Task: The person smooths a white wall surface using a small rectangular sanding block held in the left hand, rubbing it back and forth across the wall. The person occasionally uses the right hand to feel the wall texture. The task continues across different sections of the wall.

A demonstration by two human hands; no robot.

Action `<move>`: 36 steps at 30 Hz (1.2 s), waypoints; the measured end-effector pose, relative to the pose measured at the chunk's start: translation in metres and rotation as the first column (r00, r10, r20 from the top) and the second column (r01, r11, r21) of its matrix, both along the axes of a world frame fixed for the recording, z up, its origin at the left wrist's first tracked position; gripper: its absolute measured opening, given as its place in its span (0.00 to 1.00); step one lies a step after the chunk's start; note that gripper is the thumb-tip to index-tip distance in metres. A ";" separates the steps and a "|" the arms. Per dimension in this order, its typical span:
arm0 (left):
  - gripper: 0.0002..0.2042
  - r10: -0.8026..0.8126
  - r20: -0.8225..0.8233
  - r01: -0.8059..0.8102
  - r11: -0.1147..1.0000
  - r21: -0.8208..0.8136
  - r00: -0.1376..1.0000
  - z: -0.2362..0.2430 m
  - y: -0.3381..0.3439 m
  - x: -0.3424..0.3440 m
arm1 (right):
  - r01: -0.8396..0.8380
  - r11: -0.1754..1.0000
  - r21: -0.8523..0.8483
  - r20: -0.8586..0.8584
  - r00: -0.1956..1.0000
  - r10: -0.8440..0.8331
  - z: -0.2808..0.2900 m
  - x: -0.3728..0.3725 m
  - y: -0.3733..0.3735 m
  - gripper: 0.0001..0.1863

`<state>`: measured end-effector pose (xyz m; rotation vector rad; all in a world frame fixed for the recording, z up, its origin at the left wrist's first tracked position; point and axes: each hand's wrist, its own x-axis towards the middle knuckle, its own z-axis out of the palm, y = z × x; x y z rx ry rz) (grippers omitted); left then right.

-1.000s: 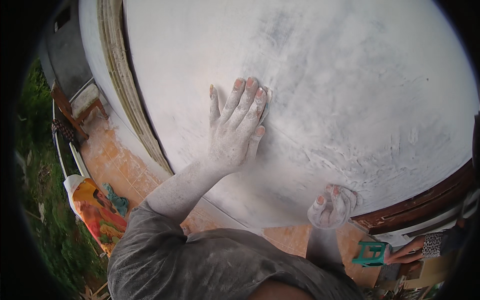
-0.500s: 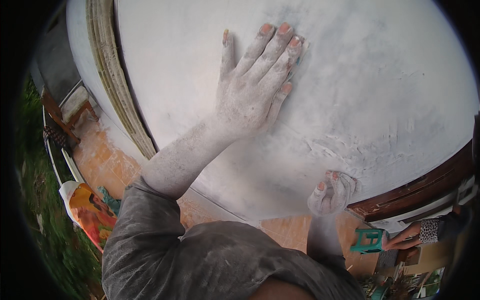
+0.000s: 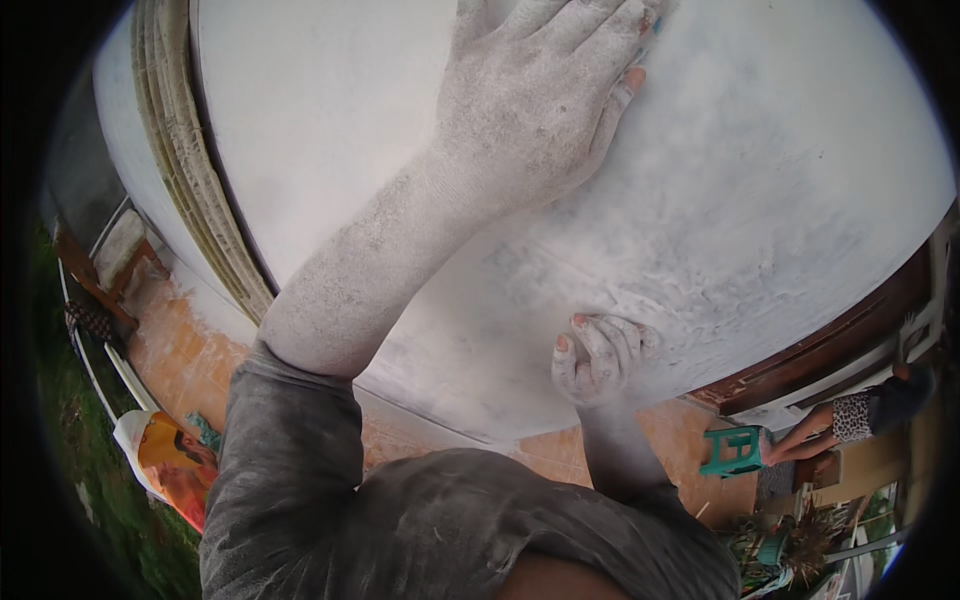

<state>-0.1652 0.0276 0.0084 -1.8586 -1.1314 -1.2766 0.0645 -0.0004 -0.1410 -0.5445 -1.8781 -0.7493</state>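
My left hand (image 3: 540, 100), coated in white dust, lies pressed against the pale, patchy wall (image 3: 740, 200) with its arm stretched upward. Under its fingers is what looks like a piece of sandpaper (image 3: 656, 26); only a small bluish edge shows beside the fingertips, which are partly cut off by the top of the picture. My right hand (image 3: 600, 362), just as dusty, is lower down near the wall's rough, smeared area. Its fingers curl loosely toward the palm, and I see nothing in them. Whether it touches the wall I cannot tell.
A ridged, pale vertical strip (image 3: 180, 150) runs along the wall at left. Right of me are a green plastic stool (image 3: 733, 451), a person in a spotted garment (image 3: 850, 416) and a brown wooden frame (image 3: 800, 360). A colourful sack (image 3: 170, 460) and a wooden chair (image 3: 115, 260) are at left.
My left hand has slid upward along the wall with the sandpaper, its fingertips now partly out of the picture. My right hand has shifted left and slightly up, still curled.
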 end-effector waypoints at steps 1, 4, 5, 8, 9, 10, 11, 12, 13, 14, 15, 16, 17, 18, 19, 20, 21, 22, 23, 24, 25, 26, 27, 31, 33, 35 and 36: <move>0.34 -0.024 0.013 0.024 1.000 0.000 1.000 0.012 0.000 0.000 | 0.009 1.000 -0.005 -0.003 1.000 -0.009 -0.001 -0.001 0.000 0.10; 0.33 0.060 0.027 -0.060 0.998 0.017 0.998 -0.040 -0.008 0.004 | 0.010 1.000 -0.009 -0.037 0.999 -0.011 -0.001 -0.005 0.000 0.10; 0.33 0.059 0.049 -0.057 0.997 -0.054 0.997 -0.075 -0.015 0.006 | 0.006 1.000 -0.002 -0.028 1.000 -0.006 0.000 -0.005 0.000 0.10; 0.33 0.066 0.059 -0.057 0.986 -0.154 0.996 -0.096 -0.027 0.003 | -0.007 1.000 -0.029 0.020 1.000 0.008 0.000 -0.005 -0.002 0.09; 0.33 0.080 0.052 -0.067 0.975 -0.211 0.995 -0.094 -0.028 0.002 | -0.025 0.999 -0.047 0.019 0.999 0.025 0.000 -0.005 -0.003 0.08; 0.32 0.088 0.058 -0.083 0.993 -0.078 0.994 -0.077 -0.025 0.000 | -0.007 0.999 -0.036 0.045 0.999 0.009 0.001 -0.005 -0.003 0.08; 0.31 0.113 0.060 -0.114 0.993 0.013 0.992 -0.046 -0.014 -0.002 | -0.003 1.000 -0.019 0.048 0.999 0.004 0.001 -0.004 -0.002 0.08; 0.30 0.027 0.053 -0.031 0.998 0.062 0.998 -0.018 -0.004 -0.005 | 0.013 1.000 -0.013 0.080 0.997 -0.012 0.001 -0.004 -0.002 0.07; 0.30 -0.035 0.053 0.031 0.996 0.082 0.998 0.002 0.003 -0.006 | 0.003 1.000 0.001 0.058 0.998 -0.003 0.000 -0.004 -0.001 0.07; 0.29 0.008 0.061 -0.014 0.995 0.101 0.998 0.000 0.006 -0.004 | 0.008 1.000 -0.001 0.066 0.998 -0.008 -0.001 -0.003 0.000 0.07; 0.29 0.072 0.073 -0.078 0.992 0.095 0.995 -0.002 0.006 -0.002 | 0.010 1.000 -0.007 0.061 0.998 -0.010 -0.002 -0.003 0.001 0.06; 0.29 0.159 0.066 -0.164 0.984 0.071 0.985 -0.007 0.004 0.001 | -0.004 1.000 0.008 0.065 0.998 0.003 -0.003 -0.003 0.002 0.06; 0.29 0.138 0.114 -0.144 0.989 0.045 0.984 -0.026 0.001 0.002 | -0.021 1.000 0.015 0.053 0.998 0.020 -0.003 -0.002 0.002 0.06; 0.29 0.141 0.145 -0.143 0.990 0.007 0.979 -0.057 -0.004 0.002 | -0.034 0.999 0.019 0.058 0.998 0.033 -0.004 -0.002 0.003 0.06; 0.29 0.125 0.171 -0.130 0.991 0.017 0.977 -0.077 -0.008 0.000 | -0.057 0.998 0.014 0.059 0.997 0.056 -0.005 -0.002 0.003 0.05; 0.28 0.152 0.153 -0.145 0.988 -0.059 0.976 -0.087 -0.014 -0.001 | -0.071 0.997 0.004 0.076 0.995 0.070 -0.005 -0.002 0.003 0.06; 0.28 0.159 0.130 -0.149 0.985 -0.088 0.979 -0.092 -0.017 -0.005 | -0.096 0.995 0.006 0.069 0.993 0.096 -0.006 -0.001 0.003 0.07; 0.28 0.148 0.104 -0.140 0.987 -0.079 0.984 -0.095 -0.019 -0.007 | -0.096 0.995 0.014 0.080 0.992 0.095 -0.006 -0.001 0.003 0.07; 0.28 0.166 0.084 -0.162 0.985 -0.060 0.982 -0.085 -0.018 -0.010 | -0.104 0.994 0.024 0.074 0.992 0.102 -0.006 -0.001 0.003 0.07; 0.28 0.167 0.058 -0.168 0.986 0.009 0.984 -0.061 -0.013 -0.014 | -0.104 0.994 0.030 0.076 0.992 0.102 -0.007 -0.002 0.003 0.06; 0.29 0.196 0.028 -0.197 0.979 0.058 0.980 -0.038 -0.007 -0.019 | -0.107 0.994 0.029 0.069 0.992 0.105 -0.007 -0.002 0.004 0.06; 0.29 0.085 0.044 -0.088 0.993 0.074 0.995 -0.023 -0.002 -0.024 | -0.107 0.994 0.027 0.071 0.992 0.104 -0.008 -0.002 0.004 0.05; 0.29 0.000 0.058 -0.004 0.998 0.064 0.998 -0.011 0.000 -0.026 | -0.105 0.994 0.023 0.074 0.992 0.103 -0.009 -0.002 0.005 0.05; 0.31 0.166 0.098 -0.170 0.985 0.033 0.981 -0.061 -0.011 -0.015 | -0.137 0.989 0.061 0.022 0.990 0.136 -0.010 -0.003 0.009 0.05; 0.31 0.233 0.092 -0.211 0.958 -0.196 0.968 -0.106 -0.024 -0.011 | -0.167 0.983 0.073 0.016 0.986 0.166 -0.010 -0.004 0.011 0.05; 0.30 0.211 0.046 -0.206 0.974 -0.095 0.976 -0.102 -0.024 -0.020 | -0.163 0.984 0.075 0.013 0.987 0.162 -0.011 -0.004 0.011 0.06; 0.30 0.202 0.023 -0.201 0.979 -0.042 0.979 -0.100 -0.022 -0.024 | -0.163 0.983 0.081 0.015 0.987 0.162 -0.011 -0.004 0.011 0.06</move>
